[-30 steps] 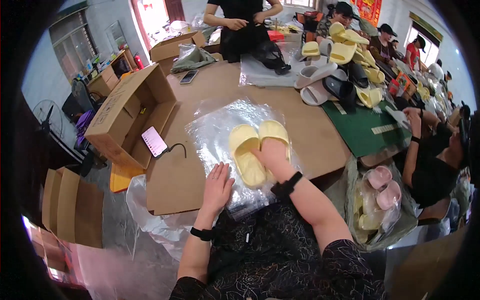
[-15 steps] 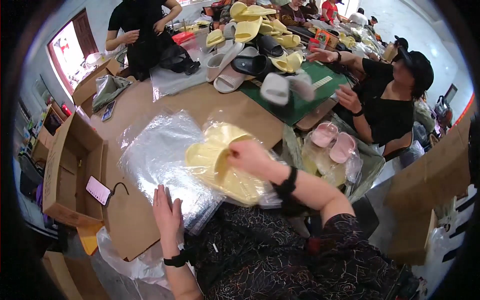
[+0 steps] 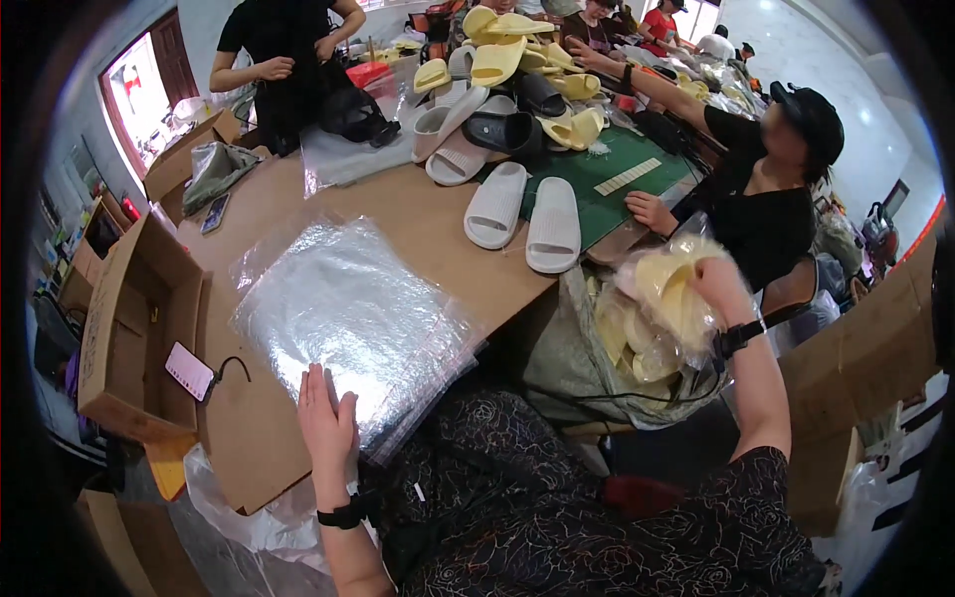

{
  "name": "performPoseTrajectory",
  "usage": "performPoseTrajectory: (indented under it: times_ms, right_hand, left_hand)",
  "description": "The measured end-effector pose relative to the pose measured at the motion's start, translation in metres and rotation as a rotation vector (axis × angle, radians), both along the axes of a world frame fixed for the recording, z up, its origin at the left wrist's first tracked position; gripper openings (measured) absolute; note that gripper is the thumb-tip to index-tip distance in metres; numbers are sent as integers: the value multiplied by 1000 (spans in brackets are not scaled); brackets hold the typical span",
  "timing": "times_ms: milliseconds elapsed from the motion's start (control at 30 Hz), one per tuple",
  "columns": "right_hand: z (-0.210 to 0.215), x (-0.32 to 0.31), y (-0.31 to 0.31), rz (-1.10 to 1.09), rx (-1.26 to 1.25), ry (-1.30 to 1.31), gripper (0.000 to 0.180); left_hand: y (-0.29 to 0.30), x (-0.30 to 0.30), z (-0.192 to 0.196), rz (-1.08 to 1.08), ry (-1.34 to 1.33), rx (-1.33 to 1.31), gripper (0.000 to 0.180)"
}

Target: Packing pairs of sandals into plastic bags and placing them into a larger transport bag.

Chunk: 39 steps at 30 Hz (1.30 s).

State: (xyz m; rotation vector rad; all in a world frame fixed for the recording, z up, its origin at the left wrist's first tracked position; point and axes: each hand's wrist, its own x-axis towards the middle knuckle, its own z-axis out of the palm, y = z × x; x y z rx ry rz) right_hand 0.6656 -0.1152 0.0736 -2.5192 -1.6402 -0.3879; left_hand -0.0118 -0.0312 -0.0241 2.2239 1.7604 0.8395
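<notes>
My left hand lies flat, fingers stretched out, on the near-left edge of a stack of clear plastic bags on the table. Off to the right, my right hand grips a pair of yellow slippers wrapped in a clear bag. It holds them over an open grey-green sack, where more bagged yellow slippers lie. Past the bags, a pair of white slippers rests by the table's right edge.
A heap of yellow, black and pale slippers rises at the back beside a green mat. One co-worker sits at the right, another stands behind the table. An open cardboard box and a phone are at left.
My right hand has carried the bagged yellow slippers from the bag stack rightward over the sack. The white slippers have landed on the table, and the co-worker's arm now reaches toward the heap.
</notes>
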Motion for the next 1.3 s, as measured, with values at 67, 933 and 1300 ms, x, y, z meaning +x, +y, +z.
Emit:
performPoseTrajectory:
  times_ms: [67,933,1300]
  right_hand:
    - [-32,4,-17,93,-298,324,33]
    - [28,-195,94,444,-248,-36,18]
    - [-26,-174,239,539,-265,551,69]
  left_hand:
    - [0,-1,-3,-4,13,12,65]
    - [2,-4,-4,6,75,46,62]
    - [0,-6,-13,17,33,50,68]
